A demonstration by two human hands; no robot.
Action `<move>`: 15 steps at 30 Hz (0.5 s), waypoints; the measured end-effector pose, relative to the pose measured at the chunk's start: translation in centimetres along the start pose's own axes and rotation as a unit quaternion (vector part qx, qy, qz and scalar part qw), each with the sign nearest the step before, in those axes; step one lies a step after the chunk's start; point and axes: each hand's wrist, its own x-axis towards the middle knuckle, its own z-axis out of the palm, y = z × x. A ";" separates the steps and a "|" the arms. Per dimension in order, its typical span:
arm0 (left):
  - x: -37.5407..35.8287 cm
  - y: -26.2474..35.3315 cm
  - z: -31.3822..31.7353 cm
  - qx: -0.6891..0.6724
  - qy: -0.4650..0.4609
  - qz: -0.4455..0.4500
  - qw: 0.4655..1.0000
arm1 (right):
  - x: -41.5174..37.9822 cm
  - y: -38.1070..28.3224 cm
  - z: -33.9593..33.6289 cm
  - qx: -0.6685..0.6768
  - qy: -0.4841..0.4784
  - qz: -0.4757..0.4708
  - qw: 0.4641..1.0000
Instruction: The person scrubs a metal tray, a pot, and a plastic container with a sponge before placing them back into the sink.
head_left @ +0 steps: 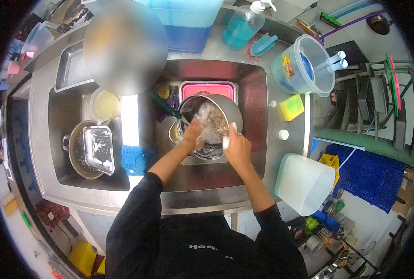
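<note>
A steel pot (234,110) is tipped on its side over the right sink basin, its mouth turned toward me and coated with suds. My right hand (237,148) grips the pot's rim from the right, with white foam on the thumb. At the mouth's left side, my left hand (194,132) reaches in against the whitish suds; its fingers are blurred and partly hidden, so I cannot tell what they hold. Beneath the pot, a pink tray (208,90) lies at the back of the basin. A dark green handle (166,105) slants toward the pot from the left.
In the left basin, a soapy metal tray (98,149) rests over a larger pot (76,156) near a yellowish container (103,106). A blue cloth (134,160) hangs on the divider. Along the right counter are a sponge (291,107), a clear bucket (303,65) and a translucent container (304,183).
</note>
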 end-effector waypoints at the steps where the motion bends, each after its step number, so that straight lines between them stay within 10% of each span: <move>1: -0.1 1.0 -0.2 -0.141 -0.064 -0.020 0.988 | 0.1 0.2 0.5 -0.003 0.020 -0.019 1.000; 3: 0.2 2.6 -1.9 -0.236 -0.230 0.008 0.944 | 0.1 0.6 1.6 -0.013 0.043 -0.036 0.998; 8: -1.3 7.2 -1.9 -0.552 -0.224 -0.006 0.803 | -0.2 2.1 3.5 0.008 0.069 -0.020 0.997; 11: -1.4 6.8 -6.5 -0.532 -0.252 0.043 0.807 | -0.4 2.3 3.2 0.005 0.088 -0.061 0.994; 15: -0.9 3.2 -4.6 -0.230 -0.203 0.072 0.949 | -1.1 2.8 2.4 0.030 0.084 -0.069 0.994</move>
